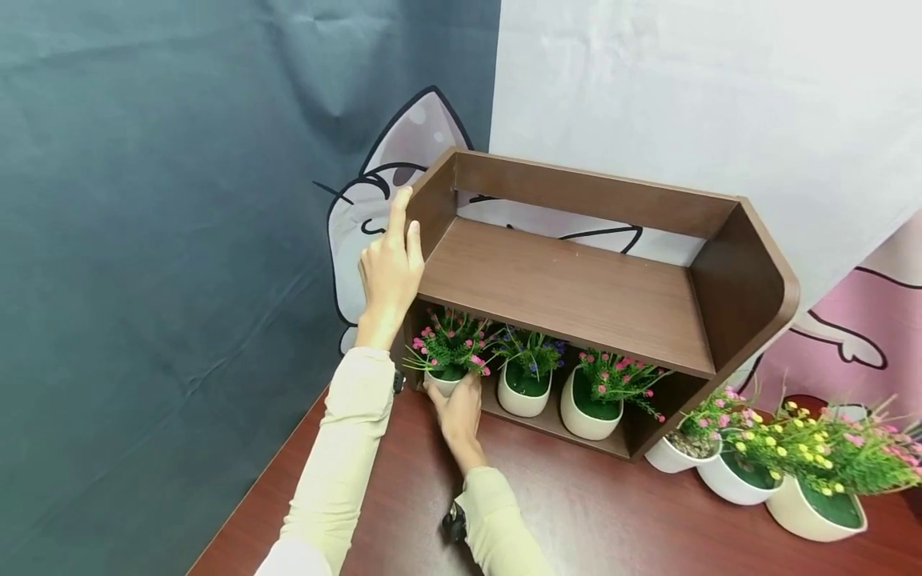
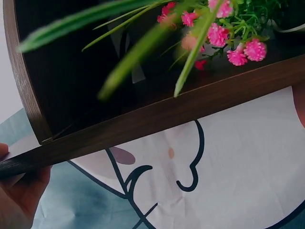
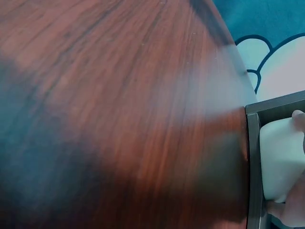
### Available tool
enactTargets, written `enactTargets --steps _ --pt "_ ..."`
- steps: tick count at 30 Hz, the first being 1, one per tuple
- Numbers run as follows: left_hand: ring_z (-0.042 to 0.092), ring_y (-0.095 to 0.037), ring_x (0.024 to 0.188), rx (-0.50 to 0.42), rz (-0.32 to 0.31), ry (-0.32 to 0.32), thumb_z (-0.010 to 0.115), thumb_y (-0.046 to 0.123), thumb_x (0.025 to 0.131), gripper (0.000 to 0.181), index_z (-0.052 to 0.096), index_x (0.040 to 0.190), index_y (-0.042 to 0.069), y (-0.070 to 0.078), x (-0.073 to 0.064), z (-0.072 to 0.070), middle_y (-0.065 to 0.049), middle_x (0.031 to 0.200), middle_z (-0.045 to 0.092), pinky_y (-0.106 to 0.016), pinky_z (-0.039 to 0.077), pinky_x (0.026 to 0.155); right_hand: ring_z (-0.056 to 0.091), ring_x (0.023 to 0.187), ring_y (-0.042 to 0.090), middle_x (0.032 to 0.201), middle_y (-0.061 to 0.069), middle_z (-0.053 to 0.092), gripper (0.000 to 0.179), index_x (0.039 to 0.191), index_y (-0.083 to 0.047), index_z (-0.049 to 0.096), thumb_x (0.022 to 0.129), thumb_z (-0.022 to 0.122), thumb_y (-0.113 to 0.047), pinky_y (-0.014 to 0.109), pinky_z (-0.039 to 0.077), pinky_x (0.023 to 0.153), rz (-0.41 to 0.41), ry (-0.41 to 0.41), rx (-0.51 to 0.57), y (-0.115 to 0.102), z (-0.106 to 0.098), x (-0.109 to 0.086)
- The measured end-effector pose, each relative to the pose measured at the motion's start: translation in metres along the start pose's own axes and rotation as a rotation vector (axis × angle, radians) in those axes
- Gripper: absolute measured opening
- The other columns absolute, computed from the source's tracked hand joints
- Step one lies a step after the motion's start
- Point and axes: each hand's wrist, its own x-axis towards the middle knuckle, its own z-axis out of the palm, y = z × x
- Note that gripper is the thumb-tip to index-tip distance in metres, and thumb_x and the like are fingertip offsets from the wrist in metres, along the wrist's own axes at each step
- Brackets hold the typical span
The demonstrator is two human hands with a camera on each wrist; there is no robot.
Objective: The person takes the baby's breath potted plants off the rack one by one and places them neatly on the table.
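Right grip holds leftmost pot; shelf board above, blue-flowered pot beside

Left hand: pinches wooden shelf edge, lower left
Pink flowers: upper right, inside shelf
Backdrop: cartoon print

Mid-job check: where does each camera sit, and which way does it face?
Head: worn on the head, facing forward and down at the shelf; left hand, right hand and sleeves show.
Left wrist: facing the shelf's left side panel and pink flowers; part of the left hand shows at lower left.
Right wrist: facing the tabletop; part of the right hand shows at the right edge.
Shared: head and right wrist both show the right hand holding a white pot.
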Motion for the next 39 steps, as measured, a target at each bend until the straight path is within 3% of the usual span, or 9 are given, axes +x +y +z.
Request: enactTargets --steps 14,32,39 --pt "0.033 -0.02 0.034 -0.003 0.004 0.019 0.036 0.028 0.09 0.041 0.031 0.131 0.032 -0.002 0.009 0.001 -0.005 0.048 0.039 -0.033 0.023 0.038 0.048 0.1 0.034 0.112 0.024 0.048 0.087 0.119 0.01 0.037 0.063 0.068 -0.049 0.042 0.039 0.08 -0.07 0.007 -0.041 0.001 -0.011 -0.01" --pt "0.032 -0.02 0.034 0.009 -0.02 -0.002 0.036 0.029 0.091 0.041 0.03 0.131 0.033 -0.012 0.01 0.005 -0.004 0.046 0.037 -0.033 0.022 0.039 0.048 0.1 0.037 0.112 0.029 0.045 0.09 0.117 0.015 0.037 0.062 0.069 -0.048 0.04 0.038 0.083 -0.149 -0.143 -0.103 0.003 -0.031 -0.02" --pt "0.033 -0.021 0.035 0.014 -0.021 0.0 0.035 0.028 0.091 0.041 0.029 0.131 0.033 -0.018 0.017 0.004 -0.005 0.048 0.038 -0.034 0.022 0.039 0.053 0.091 0.033 0.101 0.017 0.052 0.08 0.116 0.005 0.041 0.059 0.074 -0.041 0.039 0.042 0.077 -0.199 -0.208 -0.056 0.0 -0.044 -0.019"
